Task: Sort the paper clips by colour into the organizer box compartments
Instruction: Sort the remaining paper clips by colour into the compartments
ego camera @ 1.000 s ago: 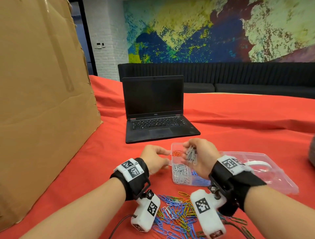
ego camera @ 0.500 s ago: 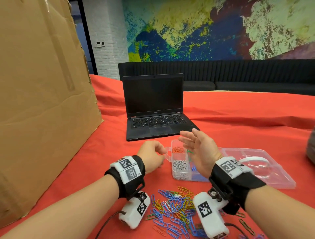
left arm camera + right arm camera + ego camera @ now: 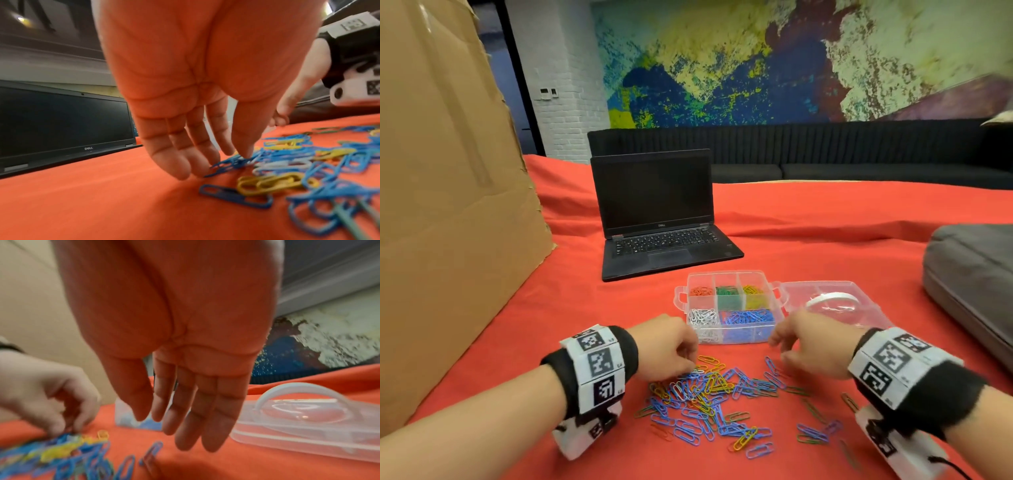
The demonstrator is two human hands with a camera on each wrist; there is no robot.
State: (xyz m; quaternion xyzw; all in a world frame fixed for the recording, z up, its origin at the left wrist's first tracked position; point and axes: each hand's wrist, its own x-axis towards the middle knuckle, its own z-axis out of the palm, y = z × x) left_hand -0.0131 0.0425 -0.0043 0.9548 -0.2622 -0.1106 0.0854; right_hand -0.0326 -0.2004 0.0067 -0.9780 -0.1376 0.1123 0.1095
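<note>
The clear organizer box (image 3: 681,298) stands on the red cloth with orange, green and yellow clips in its back compartments and silver (image 3: 702,317) and blue (image 3: 748,317) clips in front. A loose pile of paper clips (image 3: 715,404), mostly blue with some yellow and green, lies in front of it. My left hand (image 3: 690,365) reaches down onto the pile's far left edge. Its thumb and forefinger tips (image 3: 245,153) touch blue clips with the fingers nearly straight. My right hand (image 3: 779,347) hovers over the cloth right of the pile, fingers straight (image 3: 185,434), holding nothing.
The box's open lid (image 3: 832,301) lies flat to its right, close under my right hand. An open black laptop (image 3: 657,219) stands behind the box. A tall cardboard sheet (image 3: 448,205) walls off the left. A grey case (image 3: 972,274) lies at the right edge.
My right hand held silver clips over the box, opened, and has come down beside the pile empty. My left hand left the box's side and dropped onto the pile.
</note>
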